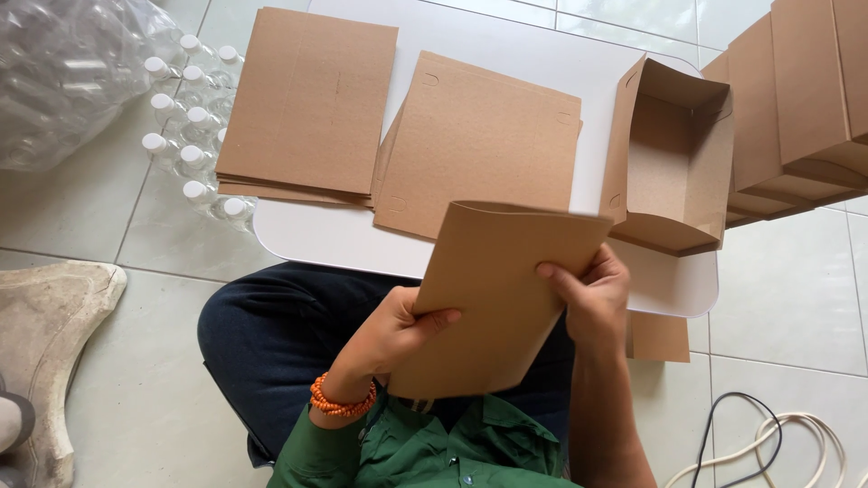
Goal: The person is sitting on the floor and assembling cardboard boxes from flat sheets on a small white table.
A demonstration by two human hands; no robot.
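Head view: my left hand [393,330] and right hand [588,298] each pinch a side edge of the flat cardboard blank [506,289], held over my lap near the white table [307,237]. Long axis runs near-left to far-right; both hands touch it, equally close.

Both hands grip a flat cardboard sheet [502,298] over the lap: left hand [393,334] on its left edge, right hand [592,298] on its right. Beyond, white surface [506,45] carries 2 cardboard stacks [307,104] and an open box [674,154].
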